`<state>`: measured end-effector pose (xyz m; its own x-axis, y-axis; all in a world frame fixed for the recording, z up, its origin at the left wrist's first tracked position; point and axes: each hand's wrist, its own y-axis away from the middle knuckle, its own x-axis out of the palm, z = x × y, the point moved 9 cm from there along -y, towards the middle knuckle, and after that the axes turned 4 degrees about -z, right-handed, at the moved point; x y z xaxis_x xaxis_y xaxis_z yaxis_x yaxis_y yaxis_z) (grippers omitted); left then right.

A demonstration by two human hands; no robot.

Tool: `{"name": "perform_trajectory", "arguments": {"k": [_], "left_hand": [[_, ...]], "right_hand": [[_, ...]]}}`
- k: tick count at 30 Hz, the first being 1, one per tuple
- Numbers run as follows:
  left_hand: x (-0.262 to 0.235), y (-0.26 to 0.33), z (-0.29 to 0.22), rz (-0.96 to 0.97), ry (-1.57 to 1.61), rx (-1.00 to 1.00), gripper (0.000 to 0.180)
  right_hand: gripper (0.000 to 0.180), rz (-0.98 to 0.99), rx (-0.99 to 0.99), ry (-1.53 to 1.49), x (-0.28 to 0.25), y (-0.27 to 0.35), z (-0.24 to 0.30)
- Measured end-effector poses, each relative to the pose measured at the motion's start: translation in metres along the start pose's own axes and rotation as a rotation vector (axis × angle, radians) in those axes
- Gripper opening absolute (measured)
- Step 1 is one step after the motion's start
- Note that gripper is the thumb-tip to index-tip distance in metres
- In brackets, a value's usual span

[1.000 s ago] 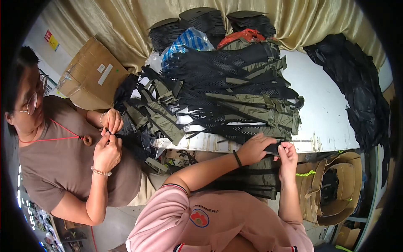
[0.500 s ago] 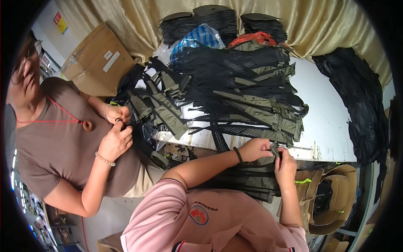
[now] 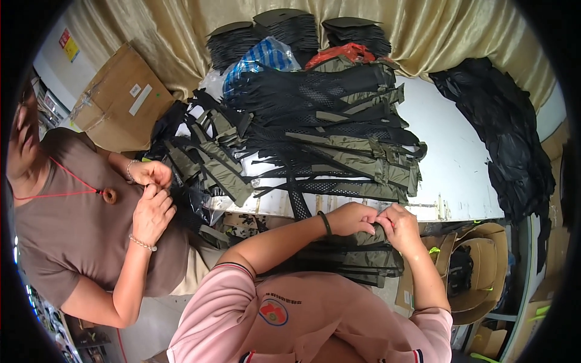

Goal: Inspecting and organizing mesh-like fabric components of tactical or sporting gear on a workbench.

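At the table's front edge my left hand (image 3: 355, 219) is closed, its thumb and fingers pinching the edge of an olive-green and black fabric strap piece (image 3: 370, 237). My right hand (image 3: 399, 226) is closed against the same edge, its fingertips almost touching the left ones. A tiny bit of red shows at the right fingertips; what it is I cannot make out. The piece hangs down over my lap among more olive and black fabric strips (image 3: 345, 261). Beyond my hands, a pile of similar strap pieces with black mesh (image 3: 357, 148) covers the middle of the table.
On my left a co-worker (image 3: 109, 224) in a brown shirt holds something small in both hands. Stacks of black sheets (image 3: 285, 31) stand at the back. Black fabric (image 3: 493, 133) drapes over the white table's (image 3: 451, 157) right side. Cardboard boxes (image 3: 493, 257) stand lower right and far left.
My view has swung slightly right, so the scene sits further left. My right hand has come closer to my left and turned inward over the fabric edge; the left keeps its pinch.
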<state>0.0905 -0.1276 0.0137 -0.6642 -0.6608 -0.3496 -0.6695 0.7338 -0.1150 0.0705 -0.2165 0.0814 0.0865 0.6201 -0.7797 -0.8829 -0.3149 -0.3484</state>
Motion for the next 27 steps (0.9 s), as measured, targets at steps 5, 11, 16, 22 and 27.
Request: {"name": "perform_trajectory", "arguments": {"k": [5, 11, 16, 22, 27], "left_hand": [[0.012, 0.017, -0.062, -0.246, -0.487, 0.455, 0.020], [0.000, 0.023, -0.023, -0.293, -0.135, 0.102, 0.020], [-0.018, 0.016, 0.008, -0.301, 0.159, -0.089, 0.015], [-0.006, 0.011, 0.018, -0.230, 0.647, -0.227, 0.020], [-0.012, 0.003, 0.008, -0.264, 0.644, -0.221, 0.018]], "right_hand": [[0.013, -0.300, 0.210, -0.142, -0.012, 0.010, -0.030], [0.022, -0.485, 0.644, -0.767, 0.003, 0.052, -0.106], [0.029, -0.199, 0.394, -0.403, -0.027, 0.002, -0.069], [0.060, -0.066, -0.105, 0.232, -0.082, -0.154, 0.061], [0.053, 0.099, -0.102, 0.502, -0.055, -0.278, 0.096]]}}
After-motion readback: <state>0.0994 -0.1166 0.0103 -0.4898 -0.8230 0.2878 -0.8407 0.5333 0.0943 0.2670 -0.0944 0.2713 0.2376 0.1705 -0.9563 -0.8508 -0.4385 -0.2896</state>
